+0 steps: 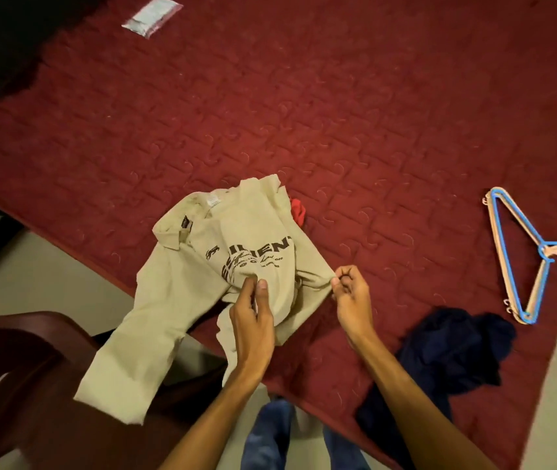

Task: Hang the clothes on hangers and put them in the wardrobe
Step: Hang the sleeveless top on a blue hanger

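The left hand (253, 310) is pinching the shirt (182, 300) by its print and the right hand (351, 293) is pinching its corner, while the shirt is lying half off the bed (304, 113), with the hangers (521, 256) lying well apart.

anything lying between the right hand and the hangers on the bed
Nothing visible does. Only bare red mattress lies between the right hand, pinching the beige t-shirt, and the hangers. The dark blue garment sits nearer the person, off that line.
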